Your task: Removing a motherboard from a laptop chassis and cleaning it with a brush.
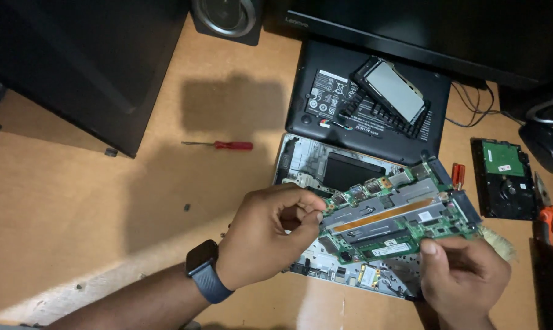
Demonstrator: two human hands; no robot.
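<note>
A green laptop motherboard (398, 214) with silver shields and an orange strip hangs tilted above an opened silver laptop chassis (301, 159). My left hand (267, 235), with a dark smartwatch on its wrist, pinches the board's left end. My right hand (462, 275) grips the board's lower right edge with thumb on top. Part of the chassis is hidden under the board and my hands.
A black laptop bottom cover (325, 91) with a black-framed part (392, 91) on it lies behind. A red screwdriver (224, 145) lies left. A hard drive (502, 177), orange-handled pliers (551, 220), a black computer case (87, 61), speakers and a monitor surround the wooden desk.
</note>
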